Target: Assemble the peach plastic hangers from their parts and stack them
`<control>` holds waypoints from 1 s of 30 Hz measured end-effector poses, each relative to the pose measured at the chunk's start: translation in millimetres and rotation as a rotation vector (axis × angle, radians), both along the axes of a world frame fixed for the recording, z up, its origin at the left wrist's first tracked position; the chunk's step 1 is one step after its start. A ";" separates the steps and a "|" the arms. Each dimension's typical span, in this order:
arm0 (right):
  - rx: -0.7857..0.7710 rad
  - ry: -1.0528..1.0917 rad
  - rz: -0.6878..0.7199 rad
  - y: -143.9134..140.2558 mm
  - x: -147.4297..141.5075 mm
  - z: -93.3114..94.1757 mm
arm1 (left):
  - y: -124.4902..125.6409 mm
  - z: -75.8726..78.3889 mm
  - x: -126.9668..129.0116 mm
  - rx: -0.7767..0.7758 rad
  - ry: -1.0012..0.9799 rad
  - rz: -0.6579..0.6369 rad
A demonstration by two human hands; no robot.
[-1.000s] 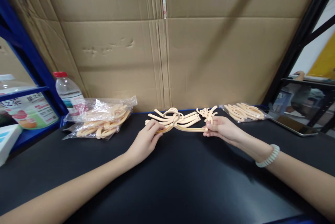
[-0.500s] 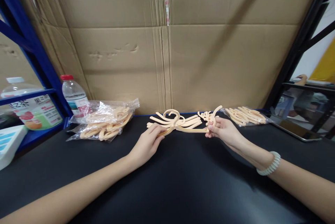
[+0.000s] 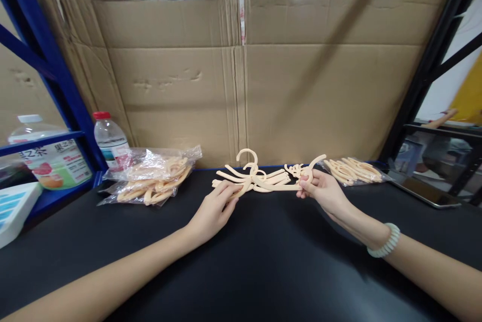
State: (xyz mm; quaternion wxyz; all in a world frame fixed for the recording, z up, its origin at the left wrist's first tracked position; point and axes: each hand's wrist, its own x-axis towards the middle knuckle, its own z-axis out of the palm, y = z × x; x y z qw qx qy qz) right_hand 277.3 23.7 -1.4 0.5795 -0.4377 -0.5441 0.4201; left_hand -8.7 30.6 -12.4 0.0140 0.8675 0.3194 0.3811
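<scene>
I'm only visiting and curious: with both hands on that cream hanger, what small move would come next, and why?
Probably lifting it clear toward the body. The left hand and right hand each pinch an end of the hanger, its hook already raised above the loose pile, whose other pieces could snag it.

Smooth cream plastic hanger, matt black tabletop, creased cardboard

The flat black surface carries clear plastic bags of cream hangers far left, loose cream plastic hangers centre, another bagged bundle far right.
</scene>
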 end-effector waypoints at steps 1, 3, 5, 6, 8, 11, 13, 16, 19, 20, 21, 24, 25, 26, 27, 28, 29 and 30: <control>-0.008 0.017 0.014 -0.1 -0.1 0.3 | 0.1 0.3 0.1 0.000 -0.004 0.002; -0.018 0.068 0.047 -0.3 -0.4 0.6 | 0.3 0.9 0.2 -0.008 -0.016 0.008; -0.031 0.122 0.081 -0.5 -0.2 0.7 | 0.8 1.2 0.0 -0.024 -0.027 0.016; -0.039 0.141 0.098 -0.4 0.3 0.7 | 1.2 1.1 -0.2 -0.033 -0.035 0.023; -0.054 0.158 0.137 0.4 2.6 0.4 | 2.0 0.7 -0.7 -0.048 -0.053 0.036; -0.054 0.190 0.188 3.7 9.3 0.3 | 3.2 1.0 -1.5 -0.057 -0.085 0.059; -0.065 0.217 0.225 7.0 15.4 1.0 | 3.5 2.1 -1.9 -0.062 -0.111 0.075; -0.068 0.209 0.261 12.7 25.8 3.9 | 3.1 4.0 -1.9 -0.063 -0.125 0.105; -0.050 0.126 0.248 17.2 38.3 8.5 | 1.3 5.0 -1.3 -0.051 -0.107 0.121; -0.049 0.087 0.239 18.1 43.2 10.4 | 0.4 5.1 -0.9 -0.045 -0.100 0.119; -0.049 0.046 0.232 18.7 48.4 12.5 | -0.6 5.2 -0.6 -0.038 -0.090 0.117; -0.072 -0.128 0.239 18.3 65.4 20.3 | -3.8 6.0 0.3 -0.025 -0.040 0.090; -0.082 -0.223 0.260 17.8 71.0 23.3 | -5.0 6.6 0.4 -0.027 -0.019 0.072; -0.091 -0.335 0.290 17.3 76.4 26.3 | -6.4 7.3 0.6 -0.031 0.004 0.051; -0.096 -0.450 0.330 16.7 81.3 29.2 | -7.8 8.2 0.7 -0.037 0.031 0.032; -0.099 -0.557 0.376 16.4 85.4 31.7 | -9.4 9.2 0.8 -0.040 0.064 0.014; -0.102 -0.646 0.424 16.1 88.7 33.7 | -11.2 10.3 0.9 -0.040 0.103 -0.001; -0.108 -0.715 0.471 16.0 91.1 35.0 | -12.9 11.3 1.0 -0.039 0.146 -0.017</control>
